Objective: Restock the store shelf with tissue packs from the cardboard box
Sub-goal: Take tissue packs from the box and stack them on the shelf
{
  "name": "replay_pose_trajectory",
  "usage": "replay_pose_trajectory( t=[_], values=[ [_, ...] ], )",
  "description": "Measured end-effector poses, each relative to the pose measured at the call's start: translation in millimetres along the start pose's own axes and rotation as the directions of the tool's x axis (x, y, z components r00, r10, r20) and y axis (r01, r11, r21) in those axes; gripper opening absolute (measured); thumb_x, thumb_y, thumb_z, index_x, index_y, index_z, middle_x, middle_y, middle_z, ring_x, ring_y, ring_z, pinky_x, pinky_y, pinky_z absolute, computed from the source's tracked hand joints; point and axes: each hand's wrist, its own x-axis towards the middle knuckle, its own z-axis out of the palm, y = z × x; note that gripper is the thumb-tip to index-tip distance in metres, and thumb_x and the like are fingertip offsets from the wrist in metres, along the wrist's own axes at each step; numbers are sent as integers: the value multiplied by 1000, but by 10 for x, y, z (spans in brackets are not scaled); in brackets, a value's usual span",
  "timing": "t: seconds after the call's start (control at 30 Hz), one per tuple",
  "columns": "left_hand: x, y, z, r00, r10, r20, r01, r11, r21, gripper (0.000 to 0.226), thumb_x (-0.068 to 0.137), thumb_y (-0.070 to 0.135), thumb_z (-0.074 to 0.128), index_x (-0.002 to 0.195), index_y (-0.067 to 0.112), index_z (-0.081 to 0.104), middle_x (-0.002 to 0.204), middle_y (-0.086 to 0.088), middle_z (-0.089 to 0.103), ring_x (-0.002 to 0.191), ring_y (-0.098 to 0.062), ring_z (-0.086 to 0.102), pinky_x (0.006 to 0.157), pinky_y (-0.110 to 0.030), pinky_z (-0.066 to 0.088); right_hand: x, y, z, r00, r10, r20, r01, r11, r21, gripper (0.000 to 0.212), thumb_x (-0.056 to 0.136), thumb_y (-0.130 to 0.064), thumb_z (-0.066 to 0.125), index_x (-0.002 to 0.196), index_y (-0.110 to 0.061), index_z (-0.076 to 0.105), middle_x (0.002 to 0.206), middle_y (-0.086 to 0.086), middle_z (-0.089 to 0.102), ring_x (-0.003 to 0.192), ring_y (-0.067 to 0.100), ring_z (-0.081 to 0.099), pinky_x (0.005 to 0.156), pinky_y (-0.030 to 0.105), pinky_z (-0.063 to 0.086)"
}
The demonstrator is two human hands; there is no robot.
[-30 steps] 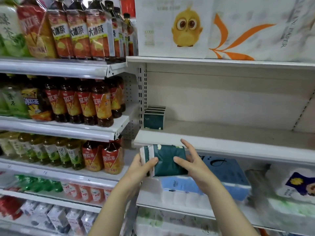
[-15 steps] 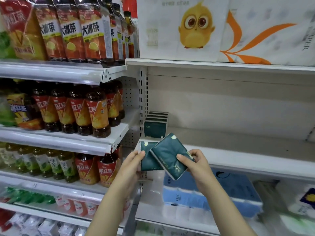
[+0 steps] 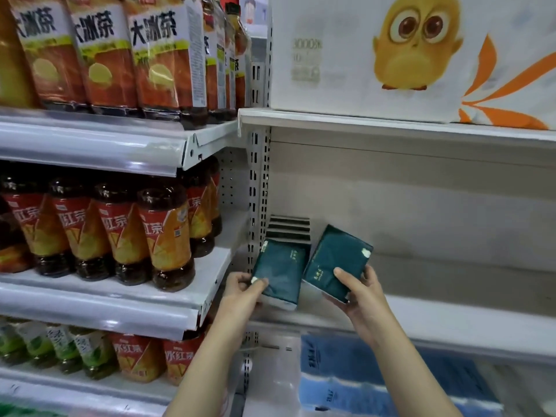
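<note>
Left tissue pack (image 3: 279, 273) and right tissue pack (image 3: 337, 260), dark green, tilted side by side over the shelf (image 3: 451, 320) front; row of packs (image 3: 288, 228) stood behind

Shelf board (image 3: 466, 281) bare rightward (wide gap), row of packs (image 3: 289, 228) fills left corner, upper shelf (image 3: 391, 123) overhead

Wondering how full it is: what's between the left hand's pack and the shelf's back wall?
A short row of tissue packs stands there, behind the pack in the left hand; head view.
</note>
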Motion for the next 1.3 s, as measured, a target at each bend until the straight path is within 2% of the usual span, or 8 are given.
replay_pose_trajectory(
  t=[0.23,0.37,0.5,0.7,0.77,0.93,1.07,1.3],
  values=[
    [136,15,5,987,90,135,-96,995,40,90,87,-2,62,144,47,14,125,1,49,111,-10,54,74,-18,47,231,148,44,996,-78,-35,77,997,-18,65,84,6,65,136,-22,39,124,5,63,111,23,63,68,31,56],
    [217,-4,35,988,136,72,-137,990,12,82,83,-8,60,138,45,30,135,-3,49,117,-15,53,78,-17,52,271,188,85,994,-106,-36,105,994,-25,94,84,8,66,146,-43,16,128,3,58,115,25,61,67,34,59],
    [276,-27,63,989,139,40,-139,990,-8,76,84,-8,59,136,40,32,135,-7,50,111,-9,54,67,-10,48,286,207,118,992,-108,-65,106,994,-38,72,87,9,63,135,-32,29,127,9,58,114,31,61,64,32,58],
    [322,-53,70,977,98,188,-84,993,-79,104,87,-8,57,148,52,-1,155,9,26,134,-17,42,109,-36,37,271,276,106,996,-57,-72,58,998,20,59,88,6,62,128,-26,32,126,12,59,105,37,66,73,43,59],
    [345,-72,75,972,99,214,-84,993,-78,100,84,-11,60,144,55,16,151,7,35,131,-17,45,107,-42,42,271,267,82,996,-53,-67,56,998,34,61,89,5,62,129,-27,31,124,12,59,99,35,69,70,42,60],
    [396,-97,116,988,92,123,-76,990,-122,52,85,-10,63,108,32,42,119,-7,63,101,-14,63,65,-22,56,297,290,39,995,-66,-72,68,997,32,57,88,6,63,123,-28,33,125,12,59,99,32,69,69,42,59],
    [417,-103,71,990,122,66,-114,987,-112,38,84,-5,67,100,21,44,105,-8,70,85,-7,68,66,-20,54,312,315,24,991,-84,-102,89,995,53,59,88,5,63,125,-27,31,125,12,58,108,38,64,71,45,60],
    [486,-120,16,989,147,9,-146,988,-52,41,81,-1,72,103,22,45,113,-8,62,98,-16,62,73,-21,52,359,305,-60,970,-110,-217,135,985,103,65,87,4,64,131,-26,27,129,12,54,117,36,60,85,44,58]
  ],
)
